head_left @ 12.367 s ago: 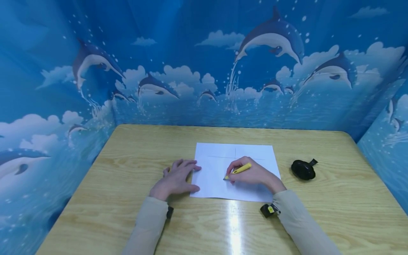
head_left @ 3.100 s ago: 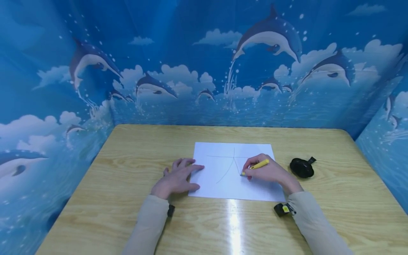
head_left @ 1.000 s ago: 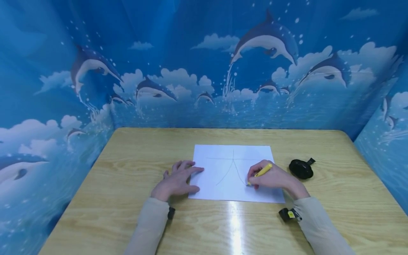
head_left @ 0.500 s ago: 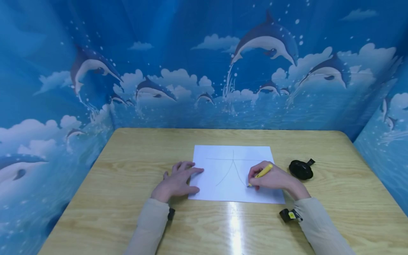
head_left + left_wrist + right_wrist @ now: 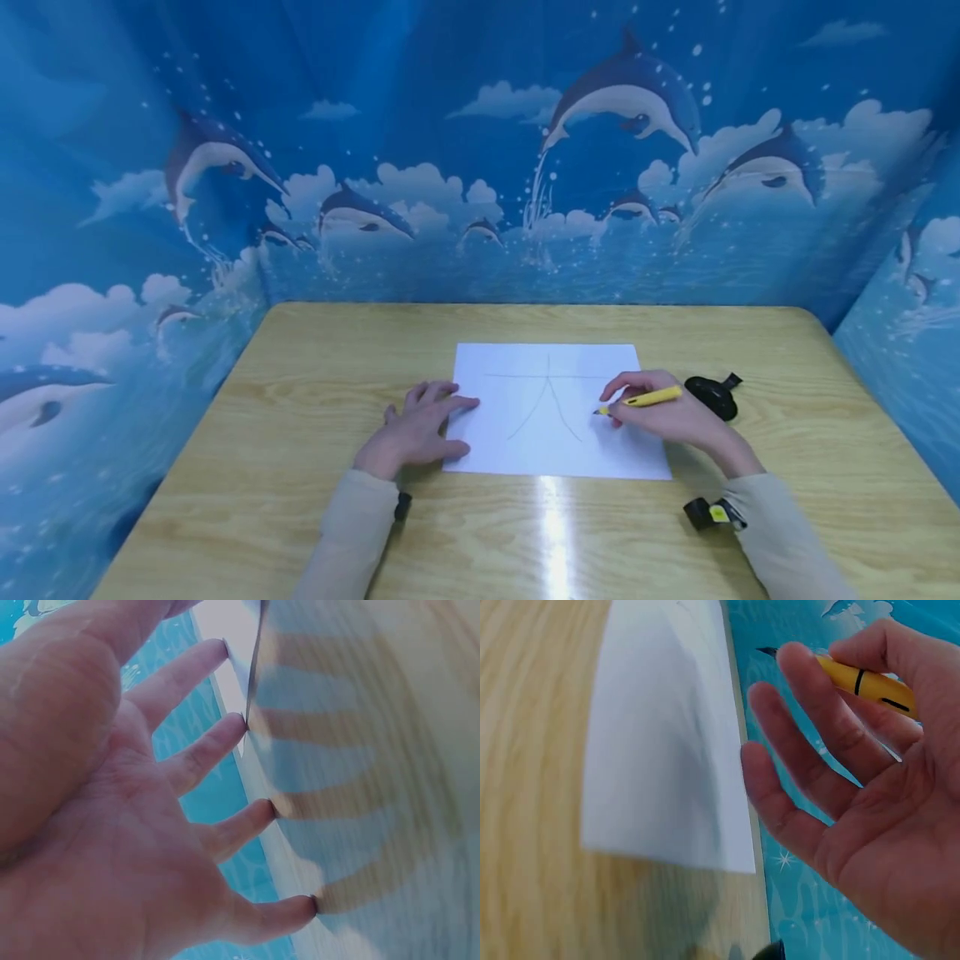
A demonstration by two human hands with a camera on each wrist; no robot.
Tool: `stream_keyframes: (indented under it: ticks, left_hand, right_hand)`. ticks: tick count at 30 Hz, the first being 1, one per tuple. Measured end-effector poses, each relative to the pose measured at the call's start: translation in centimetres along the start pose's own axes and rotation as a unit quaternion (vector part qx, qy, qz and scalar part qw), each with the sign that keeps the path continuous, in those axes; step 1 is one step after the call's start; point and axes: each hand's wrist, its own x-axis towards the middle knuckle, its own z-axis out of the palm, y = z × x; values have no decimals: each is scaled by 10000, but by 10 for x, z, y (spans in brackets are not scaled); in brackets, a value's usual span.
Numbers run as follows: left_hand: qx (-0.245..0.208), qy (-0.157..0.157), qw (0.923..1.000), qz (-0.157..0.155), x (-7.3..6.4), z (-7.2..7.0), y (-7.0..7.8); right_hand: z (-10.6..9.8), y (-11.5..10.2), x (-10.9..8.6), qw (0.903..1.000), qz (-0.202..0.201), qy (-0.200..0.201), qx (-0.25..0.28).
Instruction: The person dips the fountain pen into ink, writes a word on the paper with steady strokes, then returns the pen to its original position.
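A white sheet of paper [image 5: 495, 454] lies on the table, bearing a thin horizontal line crossed by a short vertical one. From their crossing, two curved strokes spread downward left and right. My right hand [image 5: 667, 412] pinches a yellow fountain pen [image 5: 652, 397] between thumb and fingers over the sheet's right side. In the right wrist view the dark nib points clear of the paper and the other fingers are loosely bent. My left hand [image 5: 412, 429] is spread at the sheet's left edge. Its index finger and thumb rest on the paper; other fingertips touch the wood, as the left wrist view shows.
Right behind my right hand sits a small black lobed object with a tab [image 5: 717, 395], partly covered by the hand. The wooden table [image 5: 315, 358] ends at a blue dolphin-print curtain [image 5: 420, 250]. A light reflection shines on the wood before the sheet.
Over twelve seconds, two curved strokes have appeared below the cross. In the last half second my right hand has lifted the pen off the right stroke's end and moved right, tilting it flatter.
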Motion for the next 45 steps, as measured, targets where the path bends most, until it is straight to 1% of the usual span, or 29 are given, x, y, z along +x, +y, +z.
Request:
stream_keyframes:
  ticks: [4, 9, 15, 22, 27, 32, 35, 39, 42, 45]
  left_hand:
    - [-13, -24, 10000, 8, -1, 0, 2]
    - [-12, -6, 10000, 3, -3, -1, 3]
    - [-13, -15, 10000, 27, -3, -2, 3]
    - [14, -4, 10000, -11, -2, -2, 3]
    - [30, -2, 10000, -1, -1, 0, 2]
    - [33, 11, 10000, -10, -1, 1, 1]
    - [52, 17, 10000, -8, -1, 1, 1]
    - [59, 11, 10000, 23, -1, 1, 1]
    - [37, 0, 10000, 53, -1, 0, 1]
    - [27, 1, 10000, 82, -1, 0, 1]
  right_hand:
    - [-3, 4, -8, 9997, -63, 246, 53]
    - [-5, 6, -14, 9990, -120, 409, 150]
    - [-5, 6, -16, 9980, -9, 627, 86]
    - [-3, 6, -18, 9956, 86, 902, 222]
    - [-4, 6, -21, 9935, -99, 1125, 158]
    - [-6, 7, -24, 9903, -394, 1328, 106]
    - [-7, 10, -26, 9894, -538, 1342, 114]
    - [-9, 13, -29, 9901, -633, 1247, 85]
    - [-10, 15, -31, 9907, -598, 1221, -12]
    - [-12, 15, -32, 9908, -428, 1277, -110]
